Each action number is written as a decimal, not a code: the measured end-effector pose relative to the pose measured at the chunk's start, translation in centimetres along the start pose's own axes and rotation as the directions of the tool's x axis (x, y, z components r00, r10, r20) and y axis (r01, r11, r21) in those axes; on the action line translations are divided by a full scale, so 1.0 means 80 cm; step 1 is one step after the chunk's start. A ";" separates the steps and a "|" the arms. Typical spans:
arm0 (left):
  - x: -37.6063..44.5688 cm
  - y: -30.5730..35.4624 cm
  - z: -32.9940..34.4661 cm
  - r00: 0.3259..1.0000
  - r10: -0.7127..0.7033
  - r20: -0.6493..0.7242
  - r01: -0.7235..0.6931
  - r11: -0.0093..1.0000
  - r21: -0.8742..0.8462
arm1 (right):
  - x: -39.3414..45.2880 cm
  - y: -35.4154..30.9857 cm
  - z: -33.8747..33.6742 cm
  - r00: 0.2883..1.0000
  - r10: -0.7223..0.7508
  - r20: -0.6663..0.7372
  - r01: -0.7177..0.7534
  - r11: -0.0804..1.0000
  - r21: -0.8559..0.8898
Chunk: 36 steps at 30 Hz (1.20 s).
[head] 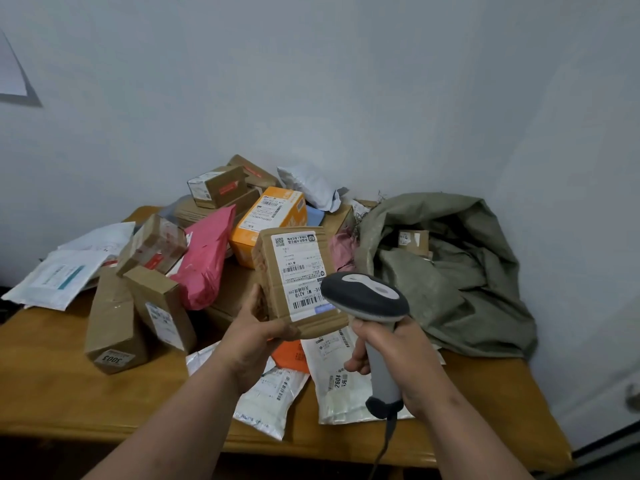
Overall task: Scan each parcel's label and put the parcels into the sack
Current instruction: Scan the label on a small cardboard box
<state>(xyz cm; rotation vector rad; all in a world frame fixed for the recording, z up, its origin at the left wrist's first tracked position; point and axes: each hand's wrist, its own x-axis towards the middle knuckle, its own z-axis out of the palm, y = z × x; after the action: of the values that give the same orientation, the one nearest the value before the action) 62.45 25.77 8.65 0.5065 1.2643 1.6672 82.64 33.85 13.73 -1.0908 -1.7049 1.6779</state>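
Observation:
My left hand (254, 336) grips the lower left corner of a brown cardboard parcel (277, 285), held up above the table with its white barcode label facing me. My right hand (398, 358) grips the handle of a grey barcode scanner (363, 299). The scanner's head hangs just over the label's lower right part. An olive green sack (460, 271) lies open at the right of the table, and a small cardboard box (414, 241) shows inside its mouth.
A heap of parcels covers the wooden table (52, 386): a pink mailer (207, 261), an orange box (268, 223), several brown boxes, white mailers at left and under my hands. A wall stands close behind. The scanner's cable drops over the front edge.

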 end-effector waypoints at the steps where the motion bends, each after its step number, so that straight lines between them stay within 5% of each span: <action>1: 0.000 0.000 0.002 1.000 0.002 0.003 -0.002 1.000 0.000 | -0.001 0.000 -0.002 1.000 0.003 0.003 -0.003 1.000 -0.004; 24: -0.004 -0.010 0.012 1.000 -0.016 0.002 0.016 0.999 -0.030 | -0.010 -0.002 -0.015 0.997 -0.080 0.020 0.081 0.996 -0.034; 36: 0.026 -0.006 0.041 0.985 -0.145 0.094 0.129 0.979 0.161 | 0.030 0.030 -0.047 0.963 0.047 -0.264 -0.022 0.995 0.100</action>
<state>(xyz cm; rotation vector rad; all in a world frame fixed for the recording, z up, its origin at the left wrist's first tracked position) 64.20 29.26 9.04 0.5798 1.3260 1.4168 84.84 37.79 11.36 -1.2440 -1.4295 1.5374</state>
